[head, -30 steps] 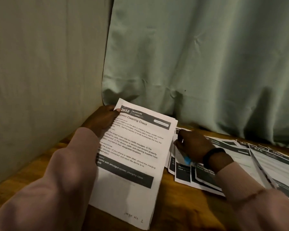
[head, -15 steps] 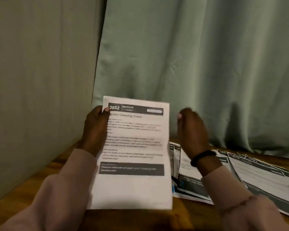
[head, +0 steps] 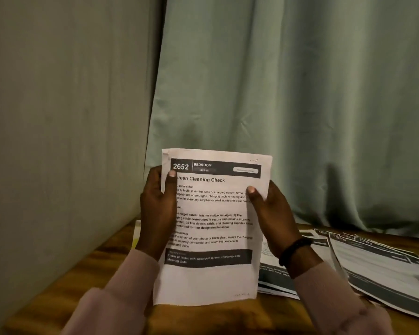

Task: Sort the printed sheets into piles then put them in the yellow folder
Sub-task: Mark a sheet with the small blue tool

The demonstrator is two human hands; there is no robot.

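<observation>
Room: we face a corner where a plain wall (head: 58, 141) meets a pale green curtain (head: 300, 105), with a wooden table (head: 87, 281) below them.

Sheet: we hold the sheet (head: 213, 228) numbered 2652, headed "Screen Cleaning Check", upright and clear of the table, its print facing us. We judge it is raised like this so the number and heading can be read before we choose its pile.

Left hand: our left hand (head: 156, 213) grips the sheet's left edge, thumb on the front near the header and fingers behind.

Right hand: our right hand (head: 269, 218) grips the right edge the same way, so the two hands stand apart at the sides and keep the paper flat.

Piles: the other sheets (head: 377, 267) lie overlapping on the table to the right, near our right wrist.

Folder: a yellow edge (head: 136, 238) shows on the table behind the left hand, against the wall; it may be the folder, but we cannot tell.

Change: a second ago the sheet lay tilted low over the table in the left hand alone, while the right hand rested on the spread sheets. Half a second ago the sheet was rising and the right hand hung free beside it. Now both hands grip it.
</observation>
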